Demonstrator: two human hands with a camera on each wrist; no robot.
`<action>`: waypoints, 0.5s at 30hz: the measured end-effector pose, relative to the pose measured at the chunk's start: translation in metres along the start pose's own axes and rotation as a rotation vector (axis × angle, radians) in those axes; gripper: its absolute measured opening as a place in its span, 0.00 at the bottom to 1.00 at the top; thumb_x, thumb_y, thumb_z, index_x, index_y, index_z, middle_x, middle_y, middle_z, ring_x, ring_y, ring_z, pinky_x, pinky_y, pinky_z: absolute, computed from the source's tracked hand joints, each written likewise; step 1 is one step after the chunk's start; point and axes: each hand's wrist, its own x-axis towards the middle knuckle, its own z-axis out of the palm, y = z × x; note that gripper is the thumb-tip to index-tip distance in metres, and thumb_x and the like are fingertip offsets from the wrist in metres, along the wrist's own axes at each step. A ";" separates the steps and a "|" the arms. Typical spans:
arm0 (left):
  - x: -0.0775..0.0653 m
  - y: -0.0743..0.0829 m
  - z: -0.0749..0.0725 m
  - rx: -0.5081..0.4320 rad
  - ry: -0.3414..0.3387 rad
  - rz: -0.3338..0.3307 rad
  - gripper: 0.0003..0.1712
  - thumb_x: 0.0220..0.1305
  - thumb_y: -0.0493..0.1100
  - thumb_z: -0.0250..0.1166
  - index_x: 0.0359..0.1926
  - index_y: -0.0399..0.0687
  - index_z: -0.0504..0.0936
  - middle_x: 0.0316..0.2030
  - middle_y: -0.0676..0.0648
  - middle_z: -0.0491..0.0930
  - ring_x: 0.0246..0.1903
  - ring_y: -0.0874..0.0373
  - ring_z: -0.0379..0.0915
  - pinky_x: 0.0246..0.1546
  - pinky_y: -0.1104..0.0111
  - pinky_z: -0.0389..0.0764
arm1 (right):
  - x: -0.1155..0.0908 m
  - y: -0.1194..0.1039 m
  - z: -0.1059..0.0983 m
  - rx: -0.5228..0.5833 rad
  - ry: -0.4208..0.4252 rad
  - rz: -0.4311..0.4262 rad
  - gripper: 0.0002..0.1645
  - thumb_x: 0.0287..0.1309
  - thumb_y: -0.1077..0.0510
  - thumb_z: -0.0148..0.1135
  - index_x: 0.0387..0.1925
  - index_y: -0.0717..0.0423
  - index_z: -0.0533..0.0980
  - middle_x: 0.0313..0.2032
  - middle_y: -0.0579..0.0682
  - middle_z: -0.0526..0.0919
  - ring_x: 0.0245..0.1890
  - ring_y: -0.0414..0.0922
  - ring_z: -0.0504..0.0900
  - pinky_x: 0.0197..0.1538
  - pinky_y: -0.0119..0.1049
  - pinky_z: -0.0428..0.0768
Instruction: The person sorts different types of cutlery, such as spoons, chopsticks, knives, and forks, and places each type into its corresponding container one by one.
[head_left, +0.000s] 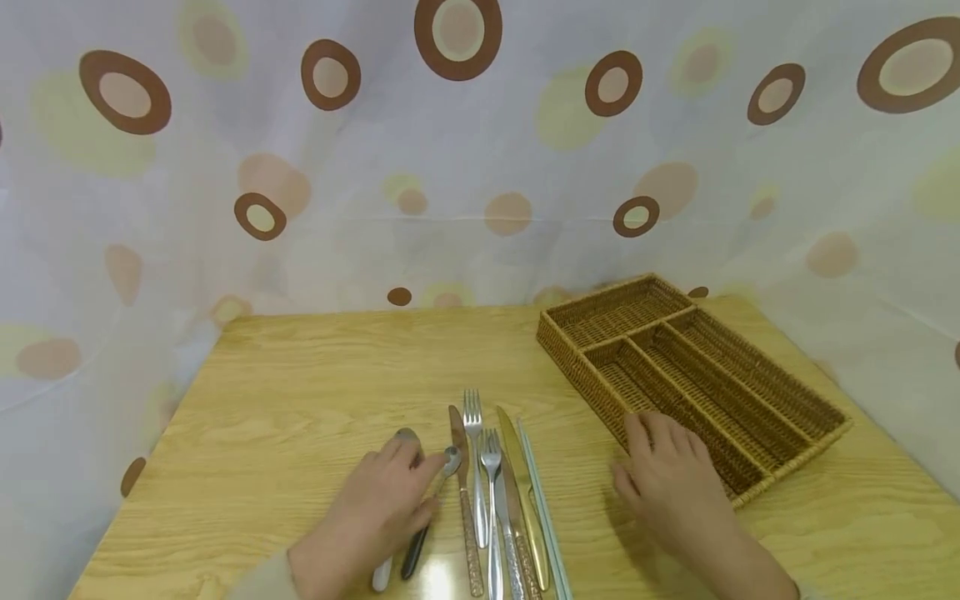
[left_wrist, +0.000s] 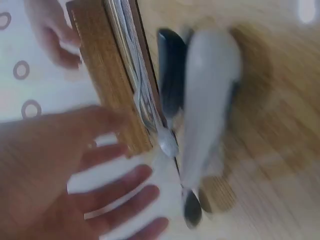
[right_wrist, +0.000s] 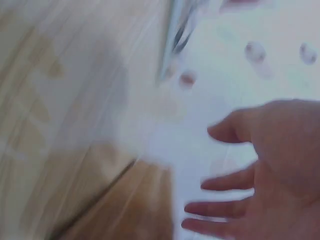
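Observation:
My left hand (head_left: pixel 375 504) hovers over two spoons at the left of a cutlery row, fingers spread and apart from the handles in the left wrist view. One spoon has a black handle (left_wrist: pixel 171 70), the other a white handle (left_wrist: pixel 207 110). Beside them lie two forks (head_left: pixel 472 421), several knives (head_left: pixel 456 429), one of them a golden knife (head_left: pixel 528 492), and pale green chopsticks (head_left: pixel 542 508). My right hand (head_left: pixel 675 483) is at the near left side of a woven cutlery basket (head_left: pixel 564 343), its fingers loose; contact with the rim is unclear.
Divided into several compartments, the basket sits slantwise on the right of the wooden table (head_left: pixel 315 375). A patterned curtain (head_left: pixel 450 150) hangs behind the table and along its sides.

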 end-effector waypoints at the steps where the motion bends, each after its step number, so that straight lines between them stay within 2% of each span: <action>1: 0.001 0.003 0.001 0.000 -0.008 0.063 0.31 0.54 0.54 0.66 0.57 0.49 0.69 0.44 0.47 0.74 0.41 0.57 0.69 0.34 0.67 0.79 | 0.001 -0.010 0.000 0.010 0.012 -0.050 0.34 0.59 0.47 0.53 0.57 0.68 0.61 0.53 0.69 0.67 0.53 0.64 0.66 0.54 0.63 0.67; 3: 0.001 0.010 0.004 -0.004 -0.068 0.154 0.41 0.55 0.64 0.62 0.63 0.46 0.63 0.56 0.43 0.69 0.55 0.51 0.63 0.50 0.57 0.74 | 0.002 -0.032 0.001 0.058 -0.032 -0.148 0.35 0.61 0.44 0.52 0.59 0.66 0.60 0.56 0.66 0.65 0.56 0.61 0.63 0.57 0.62 0.65; 6: 0.000 0.021 0.011 0.015 -0.183 0.211 0.52 0.53 0.74 0.53 0.66 0.42 0.57 0.65 0.40 0.58 0.64 0.48 0.51 0.57 0.51 0.67 | 0.002 -0.061 0.006 0.124 -0.158 -0.288 0.38 0.63 0.37 0.46 0.63 0.61 0.58 0.61 0.63 0.62 0.61 0.58 0.59 0.58 0.63 0.63; 9: -0.002 0.028 0.016 0.065 -0.270 0.200 0.56 0.51 0.77 0.48 0.67 0.40 0.55 0.67 0.41 0.54 0.65 0.50 0.46 0.58 0.52 0.67 | -0.001 -0.078 0.014 0.126 -0.261 -0.386 0.43 0.63 0.29 0.37 0.65 0.56 0.56 0.65 0.59 0.58 0.63 0.56 0.56 0.58 0.62 0.64; 12: -0.003 0.032 0.018 0.084 -0.282 0.177 0.55 0.52 0.77 0.50 0.66 0.40 0.55 0.67 0.43 0.54 0.65 0.51 0.47 0.58 0.53 0.67 | -0.004 -0.083 0.022 0.060 -0.284 -0.438 0.48 0.60 0.25 0.31 0.66 0.56 0.56 0.66 0.58 0.57 0.64 0.55 0.55 0.57 0.60 0.66; 15: -0.006 0.033 0.017 0.098 -0.294 0.166 0.53 0.53 0.76 0.49 0.67 0.42 0.56 0.67 0.44 0.54 0.65 0.52 0.47 0.58 0.53 0.66 | -0.007 -0.083 0.026 0.045 -0.312 -0.427 0.50 0.58 0.23 0.29 0.66 0.56 0.55 0.67 0.57 0.55 0.65 0.54 0.54 0.57 0.60 0.66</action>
